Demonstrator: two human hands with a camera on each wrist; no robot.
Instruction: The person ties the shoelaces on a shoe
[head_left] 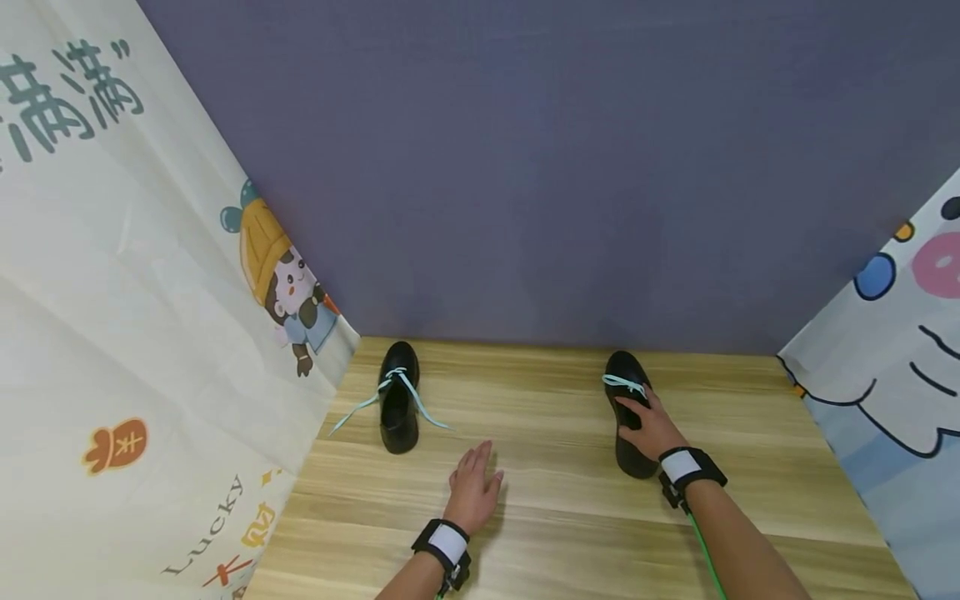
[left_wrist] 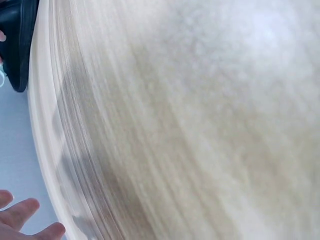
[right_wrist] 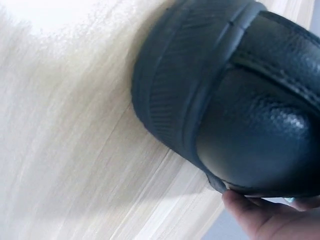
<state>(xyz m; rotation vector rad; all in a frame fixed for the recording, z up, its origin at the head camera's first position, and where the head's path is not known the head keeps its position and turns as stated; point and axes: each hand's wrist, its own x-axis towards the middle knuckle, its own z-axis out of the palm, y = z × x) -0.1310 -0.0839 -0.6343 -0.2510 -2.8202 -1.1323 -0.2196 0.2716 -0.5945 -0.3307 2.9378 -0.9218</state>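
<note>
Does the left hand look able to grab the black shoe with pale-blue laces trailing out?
Probably yes: the left hand seems to hold nothing, and only pale wood-grain surface and one trailing pale-blue lace appear to lie between it and that black shoe.

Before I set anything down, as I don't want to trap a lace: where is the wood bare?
Bare: the wooden surface between the left hand and the right shoe, up to the grey backdrop; also the strip from that shoe to the right printed sheet. Crowded: around the left shoe, whose laces spread both ways, and the other shoe, under the right hand.
</note>
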